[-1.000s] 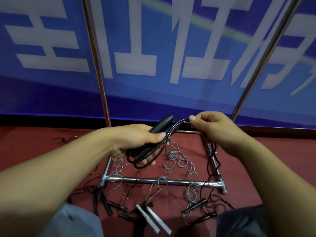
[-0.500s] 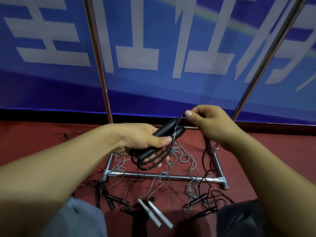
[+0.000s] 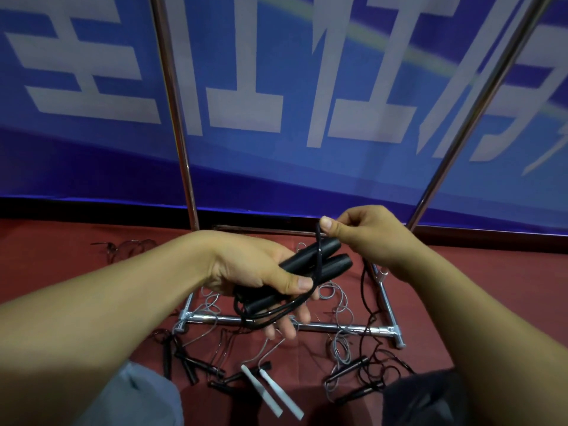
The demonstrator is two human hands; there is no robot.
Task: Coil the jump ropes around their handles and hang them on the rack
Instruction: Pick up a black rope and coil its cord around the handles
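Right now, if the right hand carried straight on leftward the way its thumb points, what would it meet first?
Probably nothing: the right hand pinches the black cord above the paired black handles and left hand. Depth unclear.

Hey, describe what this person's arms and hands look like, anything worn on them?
Both forearms are bare, no sleeves in view. The left hand and right hand wear no gloves, and no rings, watch or bands are visible. The thumbnails are short and unpainted.

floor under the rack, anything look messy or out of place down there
Yes. Several jump ropes lie uncoiled and tangled on the red floor, draped over the rack's base bar, with white handles and black ones loose in front.
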